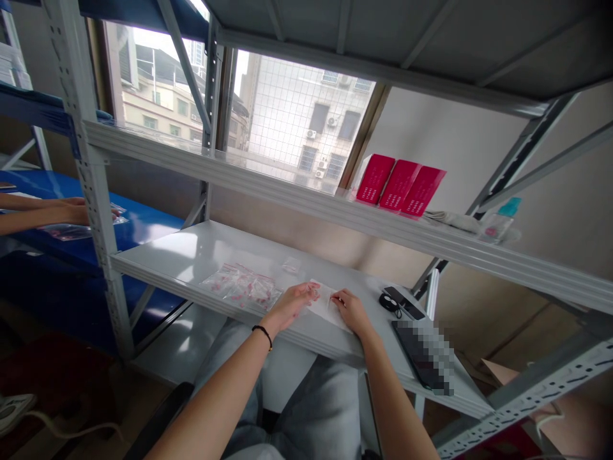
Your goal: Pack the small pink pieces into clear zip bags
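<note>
My left hand (294, 301), with a dark bracelet at its wrist, hovers at the left edge of a white sheet of paper (324, 308) on the grey shelf. Its thumb and fingers are drawn together, and what they grip is too small to make out. Over the right part of the sheet is my right hand (352, 309), fingertips pinched at something tiny that I cannot name. A pile of clear zip bags (242, 285) with small pink-red bits lies left of my hands. Behind them rests a small clear bag (291, 264).
On the right of the shelf lie a round black case (389, 303), a dark phone-like slab (405, 303) and a dark flat item (416, 354), partly pixelated. Red boxes (401, 185) and a spray bottle (500, 220) stand on the upper shelf. Another person's hands (76, 211) work at the blue surface leftward.
</note>
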### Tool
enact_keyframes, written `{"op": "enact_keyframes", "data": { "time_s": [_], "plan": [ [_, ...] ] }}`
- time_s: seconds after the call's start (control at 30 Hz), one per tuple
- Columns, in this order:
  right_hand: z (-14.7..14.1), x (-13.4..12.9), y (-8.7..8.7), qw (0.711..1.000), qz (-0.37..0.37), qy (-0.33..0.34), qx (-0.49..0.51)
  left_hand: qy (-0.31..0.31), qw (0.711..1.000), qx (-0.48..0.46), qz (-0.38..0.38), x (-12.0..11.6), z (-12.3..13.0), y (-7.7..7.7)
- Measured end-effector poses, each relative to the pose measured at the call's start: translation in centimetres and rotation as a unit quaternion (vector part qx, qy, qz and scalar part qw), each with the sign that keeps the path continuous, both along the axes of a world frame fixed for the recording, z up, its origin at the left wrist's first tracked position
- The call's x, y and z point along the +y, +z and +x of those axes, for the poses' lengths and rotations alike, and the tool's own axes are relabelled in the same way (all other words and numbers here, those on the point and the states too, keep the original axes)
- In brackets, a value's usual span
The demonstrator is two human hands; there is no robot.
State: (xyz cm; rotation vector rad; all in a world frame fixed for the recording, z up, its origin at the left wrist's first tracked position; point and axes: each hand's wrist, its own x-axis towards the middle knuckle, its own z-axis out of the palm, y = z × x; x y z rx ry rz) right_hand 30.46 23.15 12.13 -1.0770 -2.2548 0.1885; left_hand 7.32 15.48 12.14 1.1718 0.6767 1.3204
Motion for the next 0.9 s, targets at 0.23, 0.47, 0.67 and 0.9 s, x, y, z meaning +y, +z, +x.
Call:
{"op": "enact_keyframes", "data": {
  "time_s": [0.23, 0.47, 0.67, 0.9],
  "plan": [
    [-2.5, -3.6, 6.3, 0.996, 0.027, 0.045, 0.074, -0.016, 1.000, 0.011, -0.013, 0.0, 0.1, -0.3],
    [-5.4, -5.3, 8.3, 0.987, 0.000, 0.148, 0.060, -0.029, 1.000, -0.008, -0.003, 0.0, 0.0, -0.3],
    [-2.1, -6.0, 2.6, 0.999, 0.038, 0.003, 0.018, -0.024, 0.997, -0.070, -0.009, 0.1, 0.2, -0.4],
    [-0.6, -8.2, -1.1, 0.991, 0.024, 0.004, -0.130, -0.004, 0.987, -0.158, -0.005, 0.1, -0.3, -0.3]
  ]
}}
